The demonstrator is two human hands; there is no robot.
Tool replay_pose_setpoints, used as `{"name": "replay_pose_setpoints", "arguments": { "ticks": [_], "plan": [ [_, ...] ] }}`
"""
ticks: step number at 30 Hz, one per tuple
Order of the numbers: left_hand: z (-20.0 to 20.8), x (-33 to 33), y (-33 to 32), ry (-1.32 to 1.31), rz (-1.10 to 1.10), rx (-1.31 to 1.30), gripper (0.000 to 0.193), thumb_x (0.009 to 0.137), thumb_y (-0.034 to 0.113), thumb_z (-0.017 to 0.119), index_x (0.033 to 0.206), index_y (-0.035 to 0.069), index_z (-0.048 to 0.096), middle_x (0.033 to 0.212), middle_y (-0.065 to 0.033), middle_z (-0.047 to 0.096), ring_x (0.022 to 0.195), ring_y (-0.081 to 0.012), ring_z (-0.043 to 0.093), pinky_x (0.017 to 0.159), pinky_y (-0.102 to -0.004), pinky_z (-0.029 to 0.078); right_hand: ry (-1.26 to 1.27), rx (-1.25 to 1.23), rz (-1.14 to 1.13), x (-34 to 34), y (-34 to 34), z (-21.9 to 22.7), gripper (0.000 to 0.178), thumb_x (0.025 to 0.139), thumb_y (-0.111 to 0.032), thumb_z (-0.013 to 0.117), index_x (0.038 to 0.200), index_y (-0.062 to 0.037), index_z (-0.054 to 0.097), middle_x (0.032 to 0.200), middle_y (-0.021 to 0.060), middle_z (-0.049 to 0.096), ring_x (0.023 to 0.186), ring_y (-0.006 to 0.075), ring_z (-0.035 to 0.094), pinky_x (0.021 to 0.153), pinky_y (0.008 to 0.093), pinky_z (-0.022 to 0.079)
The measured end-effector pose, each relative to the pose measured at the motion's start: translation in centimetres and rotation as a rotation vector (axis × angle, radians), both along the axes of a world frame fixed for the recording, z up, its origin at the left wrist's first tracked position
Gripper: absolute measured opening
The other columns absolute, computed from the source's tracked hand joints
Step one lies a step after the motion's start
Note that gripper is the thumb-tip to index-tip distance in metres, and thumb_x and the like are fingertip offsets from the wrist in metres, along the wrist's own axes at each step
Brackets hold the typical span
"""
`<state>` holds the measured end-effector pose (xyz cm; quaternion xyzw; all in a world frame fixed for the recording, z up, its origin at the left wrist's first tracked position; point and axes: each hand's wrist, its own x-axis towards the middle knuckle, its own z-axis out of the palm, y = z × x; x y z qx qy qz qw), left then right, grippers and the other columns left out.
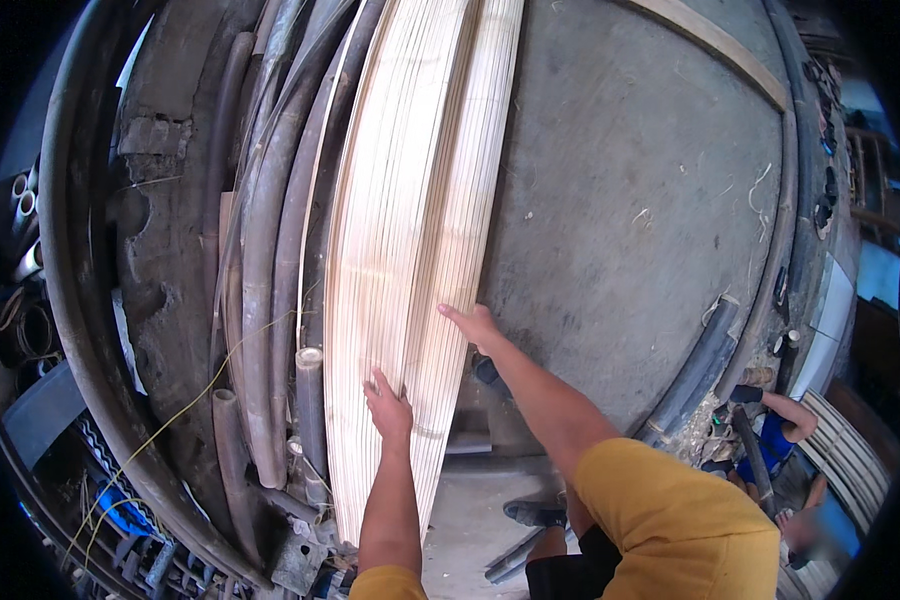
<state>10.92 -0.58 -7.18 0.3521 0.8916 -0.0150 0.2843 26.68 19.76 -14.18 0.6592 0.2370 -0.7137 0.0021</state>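
A long bundle of pale split bamboo strips (380,230) runs away from me in two side-by-side stacks, its near end close to my feet. My left hand (388,405) lies on top of the left stack near that end, fingers spread. Farther along, my right hand (472,325) is at the right edge of the right stack. Its thumb reaches over the top of the strips, while the other fingers are mostly hidden down the side, apparently gripping the edge.
Dark bamboo poles (260,250) lie along the bundle's left side, with a short upright-looking pole piece (311,400) beside it. Concrete floor (630,200) stretches to the right, where a thick dark pole (692,370) lies. A co-worker in blue (770,445) is at the far right.
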Motion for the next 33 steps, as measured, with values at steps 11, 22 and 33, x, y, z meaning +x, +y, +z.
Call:
{"name": "replay_pose_setpoints", "arguments": {
  "ticks": [11,22,33],
  "plan": [
    [31.0,-8.3,1.0,-0.157,0.207,0.213,0.021,0.094,0.012,0.069,0.111,0.0,0.071,0.086,-0.0153,0.074,0.08,-0.0162,0.068,0.075,-0.0339,0.052,0.348,0.26,0.306,-4.4,3.5,32.8,0.048,0.094,-0.038,0.071,0.114,0.0058,0.07,0.099,0.0257,0.073,0.091,0.0253,0.075,0.082,0.038,0.058],
    [38.7,-8.4,4.0,-0.292,0.397,0.27,0.019,0.097,0.007,0.067,0.11,-0.007,0.07,0.094,-0.0032,0.071,0.089,-0.0101,0.06,0.081,-0.0274,0.049,0.344,0.627,0.3,-5.5,7.1,37.8,0.043,0.097,-0.039,0.063,0.097,0.0027,0.072,0.073,0.0211,0.069,0.073,0.0329,0.073,0.068,0.0435,0.055],
    [25.8,10.8,10.5,-0.398,0.19,0.271,0.058,0.098,0.025,0.068,0.146,0.0,0.05,0.144,-0.0263,0.054,0.131,-0.0378,0.055,0.11,-0.0413,0.042,0.247,0.538,0.387,7.3,2.3,30.1,0.065,0.097,-0.046,0.063,0.145,-0.004,0.048,0.138,0.0281,0.057,0.126,0.0395,0.059,0.103,0.0475,0.048]
  ]
}}
